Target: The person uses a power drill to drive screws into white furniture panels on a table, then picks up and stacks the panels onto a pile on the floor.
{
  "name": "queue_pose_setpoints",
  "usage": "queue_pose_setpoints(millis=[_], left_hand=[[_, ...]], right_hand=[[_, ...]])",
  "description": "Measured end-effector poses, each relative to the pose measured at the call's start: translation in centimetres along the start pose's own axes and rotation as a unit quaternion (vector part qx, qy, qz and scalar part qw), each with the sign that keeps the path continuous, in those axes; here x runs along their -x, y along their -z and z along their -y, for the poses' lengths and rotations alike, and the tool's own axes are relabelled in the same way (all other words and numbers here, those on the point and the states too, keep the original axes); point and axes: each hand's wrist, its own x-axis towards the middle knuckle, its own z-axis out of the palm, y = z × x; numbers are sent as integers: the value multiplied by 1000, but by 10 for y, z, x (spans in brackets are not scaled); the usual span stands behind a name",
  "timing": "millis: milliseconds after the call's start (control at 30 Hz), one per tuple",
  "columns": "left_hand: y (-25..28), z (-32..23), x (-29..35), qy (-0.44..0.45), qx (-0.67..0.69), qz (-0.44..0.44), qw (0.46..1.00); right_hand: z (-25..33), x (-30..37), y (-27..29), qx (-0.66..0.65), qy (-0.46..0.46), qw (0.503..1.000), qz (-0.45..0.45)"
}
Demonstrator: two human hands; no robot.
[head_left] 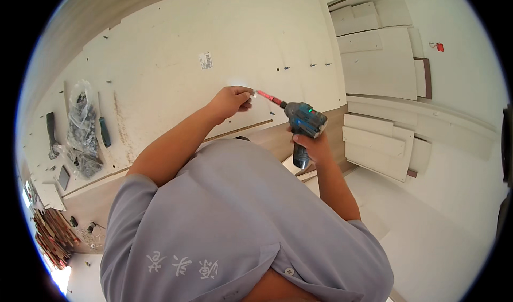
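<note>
My right hand (316,146) is wrapped around the grip of a dark blue-green cordless drill driver (306,119). Its red bit holder (270,97) points left over a large white furniture panel (176,75). At the tip, the fingers of my left hand (233,102) are pinched together beside a small pale piece (254,94), too small to name. Just below the bit, a bolt-like connecting pin (272,113) stands in the panel. Further pins (313,64) stand near its right end, by a dark hole (278,69).
On the panel's left lie a clear plastic bag of hardware (83,120), a screwdriver (104,132) and a hammer (51,133). A printed label (206,61) is stuck mid-panel. Stacked white boards (377,61) lie on the right. Wood strips (55,235) are piled at lower left.
</note>
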Motion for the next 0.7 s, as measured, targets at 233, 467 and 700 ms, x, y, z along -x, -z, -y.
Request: queue_pose_setpoints(millis=[233,467,700], left_hand=[[1,28,-25,-244,-562,-55,788],[11,43,-23,-199,-643,-8,739],[-34,12,-39,-250,-587,-15,770]], right_hand=[[20,-76,28,124,-21,984,-123],[101,-126,25,422,-82,901,-61],[128,-147,-5,541,-94,836,-20]])
